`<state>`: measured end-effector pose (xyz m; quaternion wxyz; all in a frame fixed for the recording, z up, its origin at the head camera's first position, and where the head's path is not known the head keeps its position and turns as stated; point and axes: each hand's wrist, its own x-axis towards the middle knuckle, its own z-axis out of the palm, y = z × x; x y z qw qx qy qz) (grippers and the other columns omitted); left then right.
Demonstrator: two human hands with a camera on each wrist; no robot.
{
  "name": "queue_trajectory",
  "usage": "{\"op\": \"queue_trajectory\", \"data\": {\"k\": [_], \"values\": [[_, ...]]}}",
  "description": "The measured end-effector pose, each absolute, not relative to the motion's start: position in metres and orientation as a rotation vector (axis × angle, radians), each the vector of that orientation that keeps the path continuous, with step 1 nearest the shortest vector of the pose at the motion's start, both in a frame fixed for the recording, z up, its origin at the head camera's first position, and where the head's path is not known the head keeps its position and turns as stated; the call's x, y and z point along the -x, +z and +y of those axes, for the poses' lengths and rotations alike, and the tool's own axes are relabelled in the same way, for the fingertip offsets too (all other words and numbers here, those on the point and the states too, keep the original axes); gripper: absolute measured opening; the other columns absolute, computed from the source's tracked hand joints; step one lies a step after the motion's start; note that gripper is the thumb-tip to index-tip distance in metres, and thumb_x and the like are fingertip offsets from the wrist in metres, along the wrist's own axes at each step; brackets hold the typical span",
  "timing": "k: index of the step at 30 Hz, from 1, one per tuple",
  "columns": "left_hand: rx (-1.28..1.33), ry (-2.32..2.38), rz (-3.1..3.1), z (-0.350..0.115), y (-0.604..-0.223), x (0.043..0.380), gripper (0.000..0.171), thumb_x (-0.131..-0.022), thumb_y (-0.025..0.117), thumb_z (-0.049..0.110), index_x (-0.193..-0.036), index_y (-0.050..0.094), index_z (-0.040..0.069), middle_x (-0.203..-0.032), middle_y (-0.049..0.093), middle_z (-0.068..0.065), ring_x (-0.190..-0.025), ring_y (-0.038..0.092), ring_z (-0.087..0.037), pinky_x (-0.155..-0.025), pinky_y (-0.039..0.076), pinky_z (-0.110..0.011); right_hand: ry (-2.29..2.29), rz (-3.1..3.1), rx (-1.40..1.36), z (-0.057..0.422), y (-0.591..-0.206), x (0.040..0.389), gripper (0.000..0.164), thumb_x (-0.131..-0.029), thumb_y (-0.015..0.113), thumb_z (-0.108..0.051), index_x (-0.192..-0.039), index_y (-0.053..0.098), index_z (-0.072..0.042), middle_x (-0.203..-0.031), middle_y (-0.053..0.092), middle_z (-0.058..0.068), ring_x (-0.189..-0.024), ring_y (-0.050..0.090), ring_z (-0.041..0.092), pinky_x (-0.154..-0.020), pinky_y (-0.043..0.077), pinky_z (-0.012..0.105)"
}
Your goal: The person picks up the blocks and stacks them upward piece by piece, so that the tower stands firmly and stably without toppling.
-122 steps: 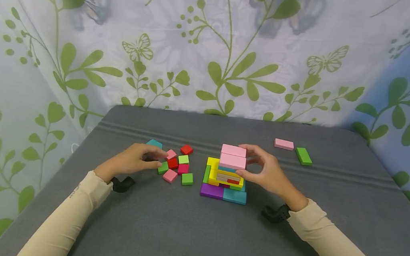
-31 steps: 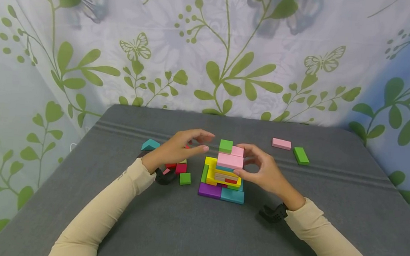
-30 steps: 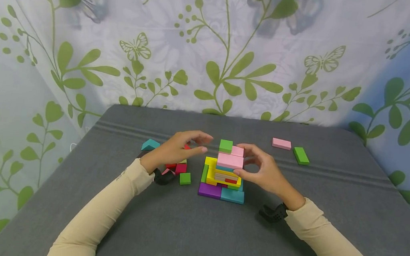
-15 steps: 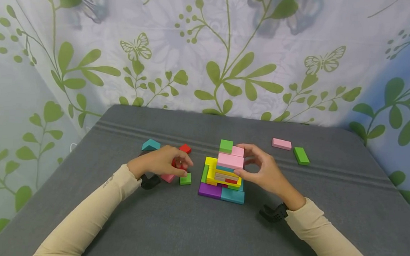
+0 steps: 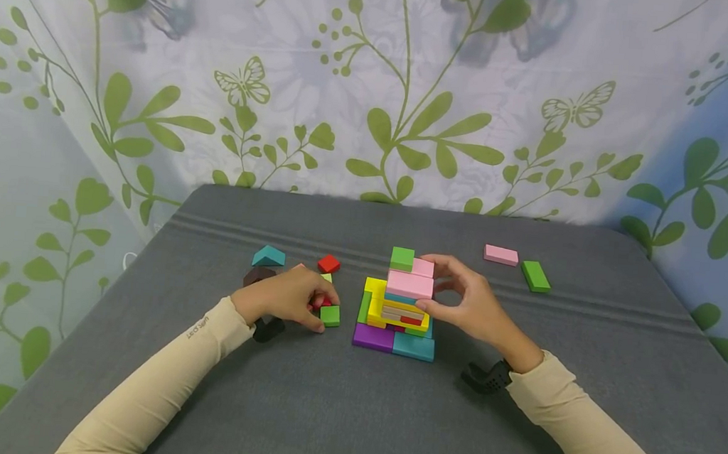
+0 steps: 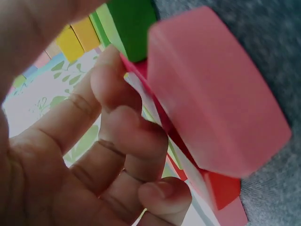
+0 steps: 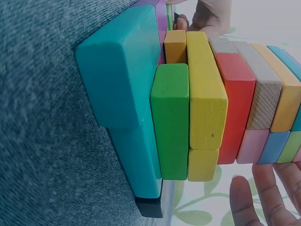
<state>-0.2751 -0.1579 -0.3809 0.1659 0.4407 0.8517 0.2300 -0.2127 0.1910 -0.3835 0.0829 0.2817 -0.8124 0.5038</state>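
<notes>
At the table's middle stands a tower of coloured wooden blocks (image 5: pixel 409 285), with a green block (image 5: pixel 402 258) on top at its left rear. My right hand (image 5: pixel 470 303) holds the tower's upper right side, thumb at the front and fingers behind near the pink blocks. To the left, my left hand (image 5: pixel 288 296) reaches over a group of small blocks. Its thumb and index finger lie on either side of a green block (image 5: pixel 330 315) on the table. In the left wrist view a pink block (image 6: pixel 211 94) sits close by the curled fingers; several blocks are partly hidden under the hand.
A teal triangular block (image 5: pixel 269 256), a dark brown block (image 5: pixel 257 274) and a red block (image 5: pixel 329 263) lie behind the left hand. At the back right are a pink block (image 5: pixel 501 255) and a green block (image 5: pixel 535 276). A patterned curtain (image 5: pixel 322 110) hangs behind the table.
A green block has come onto the tower since the earliest frame. My left hand has moved back left from the tower and down to another green block. The right hand stays at the tower.
</notes>
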Motion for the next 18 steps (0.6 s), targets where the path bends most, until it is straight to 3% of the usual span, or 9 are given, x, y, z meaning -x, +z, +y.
{"op": "queue_trajectory", "data": {"k": [5,10,14,18], "values": [[-1.264,0.617,2.467,-0.156,-0.378,0.272,0.037,-0.085,0.095,0.018,-0.117,0.081,0.007,-0.095,0.067,0.005,-0.081,0.053,-0.007,-0.081,0.045,-0.033,1.513,-2.425,-0.839,0.191,-0.383,0.213,0.06,-0.087,0.084,0.004,-0.143,0.06,0.004,-0.126,0.069,0.017,-0.109,0.063,0.014,-0.093,0.059,0.03],[-1.309,0.684,2.46,-0.156,-0.374,0.273,0.035,-0.089,0.091,0.019,-0.12,0.08,0.008,-0.116,0.073,-0.001,-0.104,0.063,-0.018,-0.096,0.053,-0.042,1.511,-2.429,-0.84,0.191,-0.383,0.213,0.06,-0.088,0.083,0.004,-0.143,0.06,0.004,-0.126,0.069,0.018,-0.11,0.063,0.014,-0.094,0.059,0.031],[-1.323,0.809,2.465,-0.155,-0.36,0.273,0.035,-0.092,0.086,0.015,-0.125,0.077,0.005,-0.122,0.074,-0.005,-0.11,0.067,-0.027,-0.097,0.057,-0.05,1.512,-2.429,-0.841,0.191,-0.383,0.212,0.06,-0.088,0.083,0.005,-0.143,0.06,0.004,-0.125,0.069,0.018,-0.109,0.063,0.014,-0.094,0.059,0.033],[-1.329,0.979,2.477,-0.152,-0.346,0.273,0.037,-0.093,0.085,0.013,-0.127,0.074,0.004,-0.12,0.075,-0.005,-0.11,0.068,-0.029,-0.097,0.057,-0.056,1.512,-2.427,-0.845,0.192,-0.383,0.212,0.06,-0.088,0.083,0.005,-0.143,0.06,0.004,-0.124,0.069,0.017,-0.109,0.063,0.014,-0.093,0.06,0.035]]}}
